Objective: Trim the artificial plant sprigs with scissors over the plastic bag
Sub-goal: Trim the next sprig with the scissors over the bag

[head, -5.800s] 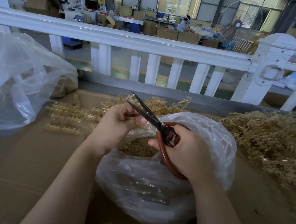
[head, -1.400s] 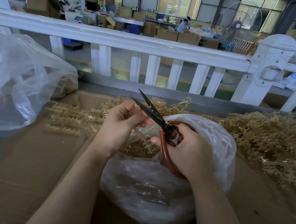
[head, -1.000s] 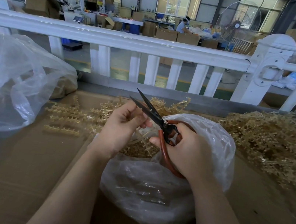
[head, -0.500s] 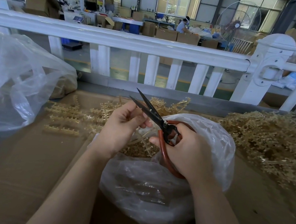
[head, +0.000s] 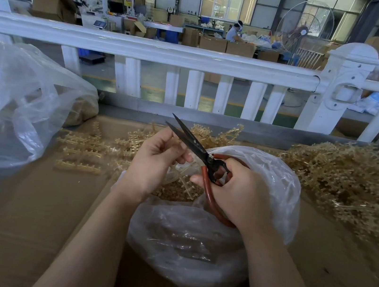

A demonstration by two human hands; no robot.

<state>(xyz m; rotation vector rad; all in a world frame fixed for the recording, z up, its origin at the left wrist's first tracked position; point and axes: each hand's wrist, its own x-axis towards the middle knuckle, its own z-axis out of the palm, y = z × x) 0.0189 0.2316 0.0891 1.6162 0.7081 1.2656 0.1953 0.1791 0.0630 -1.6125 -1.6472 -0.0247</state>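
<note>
At the far left I am seeing a big clear bag [head: 16, 101], then trimmed strips [head: 80, 151] lying on the cardboard. The left hand [head: 155, 162] is pinching a thin sprig [head: 183, 181] over the plastic bag [head: 206, 233]; it looks light and bendy, so I am gripping near the stem. The right hand [head: 242, 194] is closing around the scissors [head: 197, 147], blades slightly apart. I am reading no labels.

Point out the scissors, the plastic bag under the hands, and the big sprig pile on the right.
scissors [head: 192, 142]: head view, on the dark blades.
plastic bag [head: 191, 250]: head view, on its front wall.
sprig pile [head: 351, 183]: head view, on the heap's middle.
</note>
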